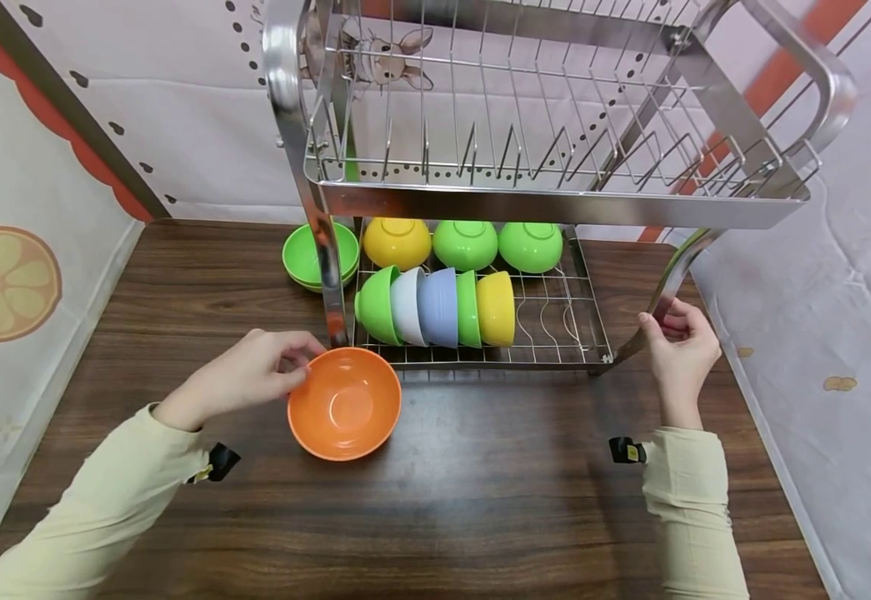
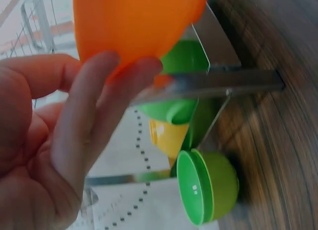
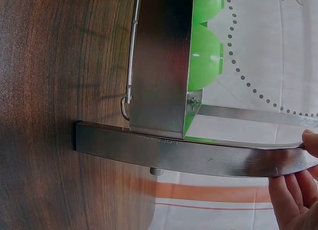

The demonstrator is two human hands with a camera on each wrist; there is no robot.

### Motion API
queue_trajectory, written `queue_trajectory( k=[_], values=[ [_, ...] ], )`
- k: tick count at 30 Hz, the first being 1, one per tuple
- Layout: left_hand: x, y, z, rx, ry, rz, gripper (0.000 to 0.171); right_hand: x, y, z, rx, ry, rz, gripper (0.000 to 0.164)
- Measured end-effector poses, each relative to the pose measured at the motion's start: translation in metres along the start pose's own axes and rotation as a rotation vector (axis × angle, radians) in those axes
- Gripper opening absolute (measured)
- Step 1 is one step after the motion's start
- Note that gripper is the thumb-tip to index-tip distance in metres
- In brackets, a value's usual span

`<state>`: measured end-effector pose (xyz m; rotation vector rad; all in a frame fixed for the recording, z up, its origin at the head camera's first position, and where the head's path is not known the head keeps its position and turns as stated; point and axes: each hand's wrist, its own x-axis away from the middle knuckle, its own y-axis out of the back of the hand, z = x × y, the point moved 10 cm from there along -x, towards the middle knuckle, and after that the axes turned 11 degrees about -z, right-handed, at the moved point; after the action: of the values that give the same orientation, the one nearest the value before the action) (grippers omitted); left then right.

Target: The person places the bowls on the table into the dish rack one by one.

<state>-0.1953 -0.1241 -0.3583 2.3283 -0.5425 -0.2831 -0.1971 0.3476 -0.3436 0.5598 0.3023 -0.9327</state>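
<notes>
My left hand pinches the edge of an orange bowl, which is held with its hollow facing up in front of the rack's left post. In the left wrist view the thumb and fingers close on the bowl's side. My right hand grips the right front post of the metal dish rack, its thumb on one side and curled fingers on the other in the right wrist view. On the lower shelf, a row of nested bowls in green, white, blue and yellow lies on its side.
Behind that row sit a yellow bowl and two green bowls, upside down. Stacked green bowls stand on the wooden table left of the rack. The wire upper shelf overhangs the lower one.
</notes>
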Motion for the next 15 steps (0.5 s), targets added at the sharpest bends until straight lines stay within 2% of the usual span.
queue_trajectory(
  k=[5, 15],
  values=[
    [-0.006, -0.008, -0.008, -0.021, -0.019, -0.06, 0.022, 0.0, 0.0, -0.003, 0.011, -0.005, -0.008, 0.028],
    [-0.016, -0.024, -0.024, -0.042, 0.023, -0.096, 0.022, -0.001, 0.0, -0.001, 0.054, 0.018, 0.001, 0.03]
  ],
)
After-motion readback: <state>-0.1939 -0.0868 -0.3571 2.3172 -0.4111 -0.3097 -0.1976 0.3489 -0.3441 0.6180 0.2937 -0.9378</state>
